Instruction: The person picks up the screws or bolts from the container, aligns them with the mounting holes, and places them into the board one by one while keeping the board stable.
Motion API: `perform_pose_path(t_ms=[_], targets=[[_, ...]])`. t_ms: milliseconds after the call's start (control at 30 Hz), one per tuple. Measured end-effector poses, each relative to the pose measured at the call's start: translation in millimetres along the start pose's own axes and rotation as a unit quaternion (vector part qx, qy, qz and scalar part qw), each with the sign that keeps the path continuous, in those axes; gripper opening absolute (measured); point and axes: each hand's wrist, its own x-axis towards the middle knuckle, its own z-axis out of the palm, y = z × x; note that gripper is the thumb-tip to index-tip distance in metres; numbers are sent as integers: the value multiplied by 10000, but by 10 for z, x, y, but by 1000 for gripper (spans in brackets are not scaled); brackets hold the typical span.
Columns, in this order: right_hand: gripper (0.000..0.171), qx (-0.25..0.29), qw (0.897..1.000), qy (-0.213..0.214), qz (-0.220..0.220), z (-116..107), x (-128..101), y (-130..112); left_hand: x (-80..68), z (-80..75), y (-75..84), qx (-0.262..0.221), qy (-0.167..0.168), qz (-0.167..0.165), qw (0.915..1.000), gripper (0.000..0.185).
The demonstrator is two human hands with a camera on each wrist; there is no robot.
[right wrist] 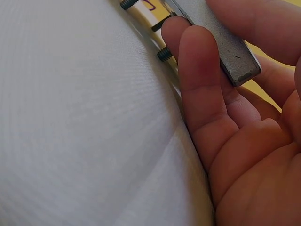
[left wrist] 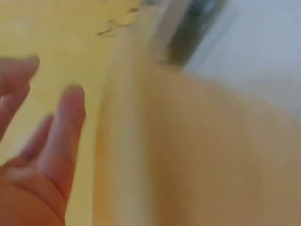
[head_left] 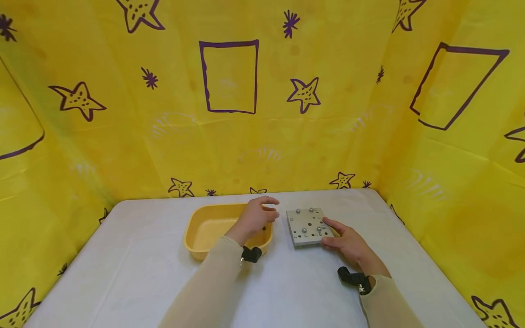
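One square grey metal plate lies on the white table, right of centre and just beside the single yellow tub. Its top is dotted with small holes and carries several silver screw heads; about seven show in the head view, though they are too small to count surely. From the right wrist view two dark screw shafts stick out under the plate, whose near corner sits slightly raised off the table. No writing or brand can be read on it.

The right hand holds the plate by its near right corner, fingers curled under the edge and the thumb on top.

The left hand hovers over the right end of the tub, its fingers loosely bent and spread with nothing plainly between them; the left wrist view is blurred.

Each wrist carries one black strap over a cream sleeve. Behind stands a yellow backdrop printed with purple stars and rectangles.
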Motion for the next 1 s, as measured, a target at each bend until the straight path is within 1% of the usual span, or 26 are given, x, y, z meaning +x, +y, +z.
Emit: perform_pose_path(t_ms=[67,133,200,233,300,400,533,633,767,867,1000], targets=[[86,-24,10000,-3,4,-9,-1,-5,-58,-128,-31,-136,296,-181,9993,32],[86,-123,9999,21,19,-22,-3,-9,-111,-232,-100,-8,479,-370,9982,35],[87,-197,9998,30,44,-32,-7,-14,-151,-305,-185,172,475,-535,9973,39],[87,-255,9997,29,41,-37,-8,-15,-167,-330,-224,270,421,-624,9968,42],[87,-350,9994,51,28,-44,-7,-11,-185,-355,-309,444,258,-698,9962,45],[88,-342,9994,30,-26,-47,6,4,-175,-347,-414,565,87,-723,9957,46],[88,-302,9995,22,-17,-33,13,13,-125,-306,-509,781,76,-758,9940,42],[88,-338,9994,42,16,-20,13,13,-90,-290,-543,946,128,-744,9926,41],[87,-349,9994,45,2,-14,17,26,-57,-280,-568,1195,140,-552,9912,41],[86,-329,9994,8,-46,-10,12,28,-39,-271,-588,1524,105,-412,9874,41],[86,-262,9996,-37,-110,2,3,17,-28,-259,-604,1850,70,-433,9818,40]])
